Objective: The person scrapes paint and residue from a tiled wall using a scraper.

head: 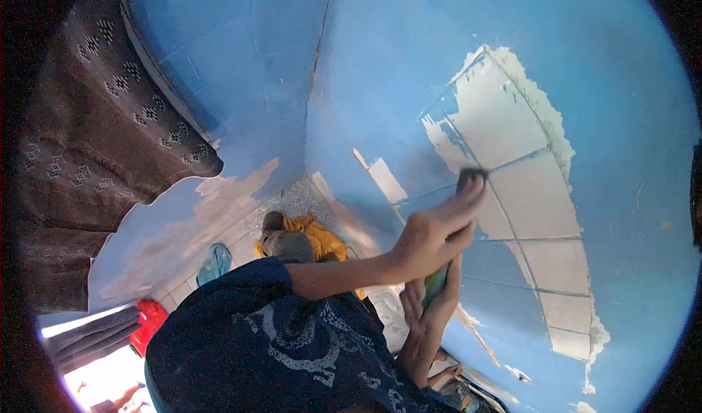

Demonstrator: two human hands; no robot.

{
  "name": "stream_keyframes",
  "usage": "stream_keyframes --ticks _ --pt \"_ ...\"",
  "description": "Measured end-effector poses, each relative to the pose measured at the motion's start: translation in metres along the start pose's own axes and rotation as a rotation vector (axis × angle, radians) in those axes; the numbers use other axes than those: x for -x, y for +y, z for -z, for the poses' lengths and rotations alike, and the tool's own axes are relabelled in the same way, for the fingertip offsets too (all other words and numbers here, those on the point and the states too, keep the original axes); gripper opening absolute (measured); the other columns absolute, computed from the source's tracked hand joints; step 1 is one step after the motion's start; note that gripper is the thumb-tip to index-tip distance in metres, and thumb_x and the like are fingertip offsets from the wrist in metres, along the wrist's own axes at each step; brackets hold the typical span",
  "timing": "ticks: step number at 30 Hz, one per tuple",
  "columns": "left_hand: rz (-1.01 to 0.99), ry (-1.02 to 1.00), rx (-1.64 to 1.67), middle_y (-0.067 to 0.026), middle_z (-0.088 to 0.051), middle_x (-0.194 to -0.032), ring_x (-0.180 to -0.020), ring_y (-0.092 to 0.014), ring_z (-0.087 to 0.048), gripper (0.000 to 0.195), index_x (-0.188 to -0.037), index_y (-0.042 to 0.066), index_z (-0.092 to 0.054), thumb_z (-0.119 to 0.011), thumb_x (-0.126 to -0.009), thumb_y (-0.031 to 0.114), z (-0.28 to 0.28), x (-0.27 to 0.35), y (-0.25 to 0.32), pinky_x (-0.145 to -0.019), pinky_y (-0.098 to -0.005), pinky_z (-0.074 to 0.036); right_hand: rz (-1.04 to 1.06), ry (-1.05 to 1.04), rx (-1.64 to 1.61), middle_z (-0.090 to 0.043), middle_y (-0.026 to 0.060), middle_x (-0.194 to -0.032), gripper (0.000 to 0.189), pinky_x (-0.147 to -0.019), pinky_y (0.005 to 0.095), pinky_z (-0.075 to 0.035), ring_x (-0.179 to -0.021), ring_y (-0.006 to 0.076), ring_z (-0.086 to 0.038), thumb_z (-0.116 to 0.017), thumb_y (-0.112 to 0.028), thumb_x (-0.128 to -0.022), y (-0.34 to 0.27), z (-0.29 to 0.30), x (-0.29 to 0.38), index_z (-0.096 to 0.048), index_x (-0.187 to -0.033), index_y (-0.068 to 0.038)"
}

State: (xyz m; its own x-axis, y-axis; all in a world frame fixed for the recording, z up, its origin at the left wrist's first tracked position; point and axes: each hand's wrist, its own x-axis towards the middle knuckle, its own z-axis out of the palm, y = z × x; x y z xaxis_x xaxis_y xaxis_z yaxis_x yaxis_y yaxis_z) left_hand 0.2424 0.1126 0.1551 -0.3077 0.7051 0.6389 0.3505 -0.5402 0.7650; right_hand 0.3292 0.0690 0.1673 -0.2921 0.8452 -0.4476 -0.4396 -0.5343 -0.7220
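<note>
My left hand (439,232) reaches across to the wall, its fingers closed round a small dark block (470,178) at the edge of a bared patch. Below it, my right hand (436,303) grips a green object (436,284), partly hidden by fingers; its kind is unclear. The blue-painted wall (630,138) shows white tiles (504,122) with grooved joints where paint is gone. Ragged pale edges surround this patch. A smaller bared strip (386,180) lies left of my left hand.
A dark patterned curtain (88,155) hangs at left. On the floor lie yellow cloth or plastic (315,234) and a teal bag (215,264). A red item (147,325) is by the bright opening. Another person's hand (451,373) shows at the bottom, and an arm (129,395) lower left.
</note>
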Motion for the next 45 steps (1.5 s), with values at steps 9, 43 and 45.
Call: stream_keyframes --ticks 9,43,45 --pt "0.088 -0.035 0.006 -0.0218 -0.041 -0.128 -0.119 -0.029 -0.041 0.048 -0.125 0.003 -0.045 -0.054 -0.078 -0.002 0.007 -0.002 0.000 -0.094 -0.0330 -0.040 -0.002 -0.059 -0.055 -0.036 0.0002 -0.043 0.044 -0.023 0.0193 -0.021 -0.025 0.0090 -0.026 -0.032 -0.046 -0.093 0.004 -0.007 0.002 -0.050 -0.082 -0.008" --pt "0.270 0.052 -0.051 -0.0137 -0.059 -0.092 -0.083 -0.015 -0.060 0.023 -0.089 0.002 -0.039 -0.060 -0.081 0.005 0.041 -0.023 -0.021 -0.073 -0.0279 -0.046 -0.016 -0.198 0.135 -0.041 -0.0006 -0.043 0.051 -0.028 0.0220 -0.024 -0.027 0.0108 -0.032 -0.032 -0.055 -0.089 0.025 -0.029 -0.045 -0.051 -0.074 -0.010" --pt "0.210 0.045 -0.040 -0.0122 -0.059 -0.088 -0.083 -0.017 -0.061 0.023 -0.089 0.002 -0.040 -0.061 -0.080 0.006 0.043 -0.014 -0.019 -0.073 -0.0286 -0.047 -0.020 -0.044 0.032 -0.040 0.0000 -0.043 0.051 -0.028 0.0219 -0.024 -0.028 0.0110 -0.032 -0.031 -0.053 -0.090 0.040 -0.021 -0.037 -0.051 -0.076 -0.009"
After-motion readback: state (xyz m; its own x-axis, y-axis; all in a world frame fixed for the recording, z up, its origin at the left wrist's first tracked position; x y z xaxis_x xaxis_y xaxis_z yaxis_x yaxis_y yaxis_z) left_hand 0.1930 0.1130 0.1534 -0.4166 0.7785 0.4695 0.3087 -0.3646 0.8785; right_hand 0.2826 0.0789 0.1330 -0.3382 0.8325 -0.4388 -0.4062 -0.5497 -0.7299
